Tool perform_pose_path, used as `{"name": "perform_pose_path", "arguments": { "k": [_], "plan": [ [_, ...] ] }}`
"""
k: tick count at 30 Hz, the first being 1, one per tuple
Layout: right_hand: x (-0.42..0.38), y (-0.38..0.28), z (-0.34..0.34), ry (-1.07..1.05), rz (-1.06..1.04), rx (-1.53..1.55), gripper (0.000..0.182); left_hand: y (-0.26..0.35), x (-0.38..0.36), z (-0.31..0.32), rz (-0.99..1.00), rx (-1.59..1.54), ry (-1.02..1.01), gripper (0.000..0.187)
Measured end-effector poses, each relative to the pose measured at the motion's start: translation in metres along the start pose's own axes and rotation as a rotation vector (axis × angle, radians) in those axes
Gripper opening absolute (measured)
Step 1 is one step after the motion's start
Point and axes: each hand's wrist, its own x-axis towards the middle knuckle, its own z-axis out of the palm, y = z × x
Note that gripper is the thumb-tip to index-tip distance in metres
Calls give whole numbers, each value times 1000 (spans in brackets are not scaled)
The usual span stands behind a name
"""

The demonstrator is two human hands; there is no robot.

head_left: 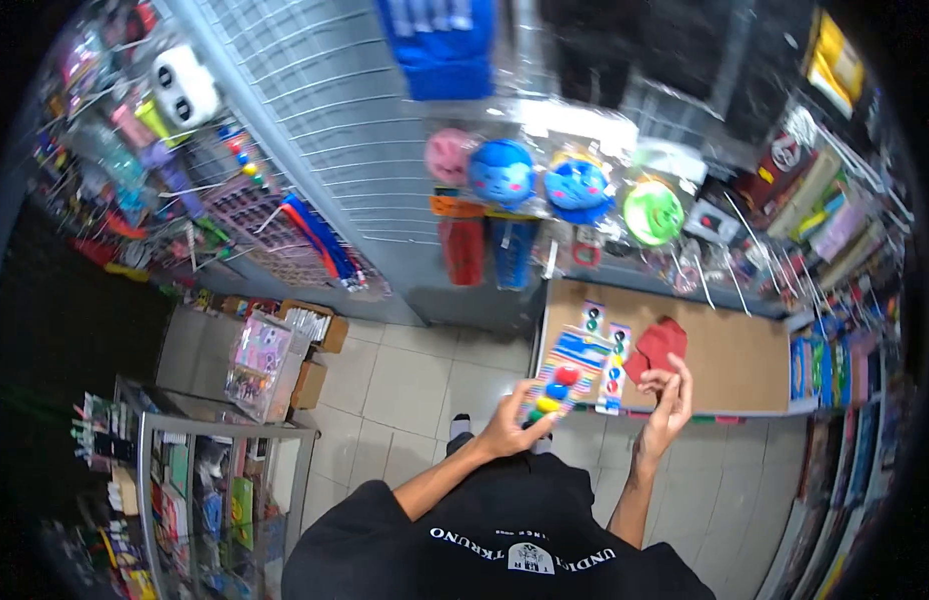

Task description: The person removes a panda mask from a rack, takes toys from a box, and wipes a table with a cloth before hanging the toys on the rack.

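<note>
A striped card pack with red, blue, yellow and green round pieces is in my left hand, its fingers closed round the lower left edge. My right hand is raised in front of the brown shelf top, fingers apart and bent, holding nothing that I can see. Just behind its fingertips lies a crumpled red cloth-like item. Between the two hands, a narrow pack with coloured round pieces lies on the shelf top, and a smaller similar pack is behind it.
Round face-shaped items in plastic hang above the shelf top. A glass display case stands at the lower left, with a clear box behind it. Hooks with goods line the upper left and right. Book-like goods fill the right side.
</note>
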Motion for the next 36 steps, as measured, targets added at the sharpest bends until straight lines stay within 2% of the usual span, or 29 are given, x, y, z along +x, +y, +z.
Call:
{"name": "perform_pose_path", "arguments": {
  "k": [2, 5, 8, 10, 11, 12, 14, 16, 18, 22, 24, 27, 30, 33, 36],
  "plan": [
    [-6, 6, 23, -74, 41, 12, 23, -13, -8, -43, 169, 10, 228, 57],
    [-18, 16, 60, -214, 151, 31, 13, 15, -16, -114, 246, 12, 471, 64],
    [-32, 24, 101, -344, 155, 48, 14, 55, -22, -185, 323, 93, 774, 78],
    [-42, 18, 126, -435, 187, 14, 14, 68, -31, -239, 326, 365, 861, 84],
    [-47, 15, 139, -460, 182, -16, 13, 80, -37, -264, 262, 394, 863, 88],
    [-52, 12, 153, -481, 175, -46, 13, 91, -35, -285, 316, 416, 910, 85],
    [-62, 9, 175, -547, 158, -72, 12, 118, -37, -331, 287, 593, 942, 77],
    [-72, 9, 194, -620, 103, -104, 11, 146, -34, -373, 417, 981, 1022, 71],
    [-82, 13, 209, -687, 31, -160, 11, 175, -30, -401, 437, 960, 1110, 69],
    [-98, 16, 229, -845, -118, -293, 12, 222, -14, -460, 593, 1047, 1046, 65],
    [-105, 18, 235, -906, -148, -398, 13, 241, -4, -471, 569, 1046, 1050, 62],
    [-116, 28, 241, -908, -107, -422, 14, 258, 14, -485, 622, 1084, 1031, 61],
    [-124, 28, 246, -911, -32, -434, 15, 263, 29, -494, 585, 1120, 1004, 62],
    [-126, 24, 250, -875, -82, -451, 13, 264, 32, -489, 504, 1156, 1022, 62],
    [-125, 30, 249, -814, -136, -453, 13, 257, 33, -492, 575, 1073, 1013, 62]
  ]
}}
